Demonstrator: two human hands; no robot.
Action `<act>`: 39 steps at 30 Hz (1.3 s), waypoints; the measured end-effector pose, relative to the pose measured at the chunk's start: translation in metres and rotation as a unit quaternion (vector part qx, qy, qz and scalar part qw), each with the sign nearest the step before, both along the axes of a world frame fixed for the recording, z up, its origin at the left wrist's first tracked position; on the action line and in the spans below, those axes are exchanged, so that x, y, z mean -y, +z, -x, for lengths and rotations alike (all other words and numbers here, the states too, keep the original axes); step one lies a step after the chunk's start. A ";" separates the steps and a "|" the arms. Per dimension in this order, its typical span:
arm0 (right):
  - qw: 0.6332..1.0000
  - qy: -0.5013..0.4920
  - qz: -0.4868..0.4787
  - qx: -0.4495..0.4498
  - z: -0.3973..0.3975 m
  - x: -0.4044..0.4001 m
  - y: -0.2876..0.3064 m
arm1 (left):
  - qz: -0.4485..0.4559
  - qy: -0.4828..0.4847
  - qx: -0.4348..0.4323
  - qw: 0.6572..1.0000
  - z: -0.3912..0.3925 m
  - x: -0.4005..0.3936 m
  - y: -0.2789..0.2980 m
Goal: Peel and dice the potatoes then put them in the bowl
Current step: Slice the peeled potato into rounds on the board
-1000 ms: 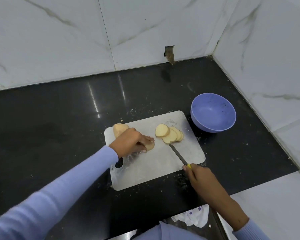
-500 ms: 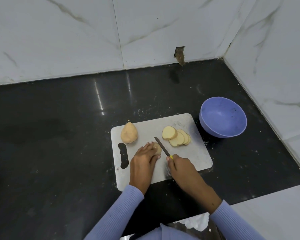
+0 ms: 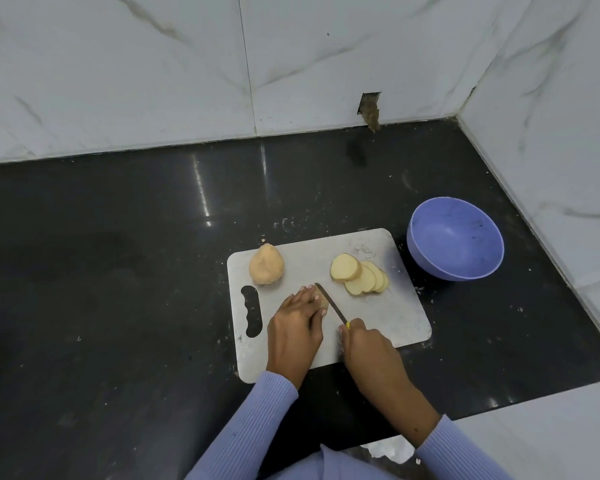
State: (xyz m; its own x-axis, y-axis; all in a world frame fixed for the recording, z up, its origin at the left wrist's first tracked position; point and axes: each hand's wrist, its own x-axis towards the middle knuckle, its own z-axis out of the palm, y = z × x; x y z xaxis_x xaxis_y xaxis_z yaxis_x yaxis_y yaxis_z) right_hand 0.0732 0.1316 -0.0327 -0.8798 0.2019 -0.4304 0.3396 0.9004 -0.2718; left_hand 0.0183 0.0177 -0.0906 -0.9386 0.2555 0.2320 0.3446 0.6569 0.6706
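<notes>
On the cutting board [image 3: 388,317], the left hand [image 3: 297,327] pins a potato piece [image 3: 321,299] beside the right hand's [image 3: 369,351] knife [image 3: 329,303].

A black countertop [image 3: 118,289] meets white marble wall tiles [image 3: 118,81], one notched [image 3: 369,110].

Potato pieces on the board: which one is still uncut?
The whole peeled potato at the cutting board's far-left corner, above the handle slot; the others are fanned slices or a piece under the left hand.

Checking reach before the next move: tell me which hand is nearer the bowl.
Right. The right hand grips the knife at the board's near edge, below-left of the bowl. The left hand is further left, holding a potato piece.
</notes>
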 end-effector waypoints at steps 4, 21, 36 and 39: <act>0.999 0.016 -0.033 0.027 -0.023 -0.004 0.005 | 0.007 0.000 -0.003 1.000 0.000 -0.001 0.000; 0.996 0.003 0.071 -0.057 0.004 -0.003 0.009 | -0.066 0.019 0.014 0.998 -0.007 0.009 -0.005; 0.999 0.033 -0.028 0.005 -0.021 -0.001 -0.001 | -0.050 0.020 0.003 0.999 -0.005 0.006 -0.006; 0.998 0.029 -0.043 0.024 -0.039 -0.008 0.000 | -0.055 0.021 0.005 0.998 -0.006 0.008 -0.005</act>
State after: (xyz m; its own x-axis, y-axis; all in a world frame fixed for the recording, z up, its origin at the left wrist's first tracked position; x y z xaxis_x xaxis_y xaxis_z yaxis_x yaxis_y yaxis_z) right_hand 0.1123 0.1394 -0.0323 -0.8694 0.1889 -0.4565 0.2972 0.9381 -0.1780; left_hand 0.0246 0.0101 -0.0960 -0.9503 0.1889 0.2474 0.3113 0.5932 0.7424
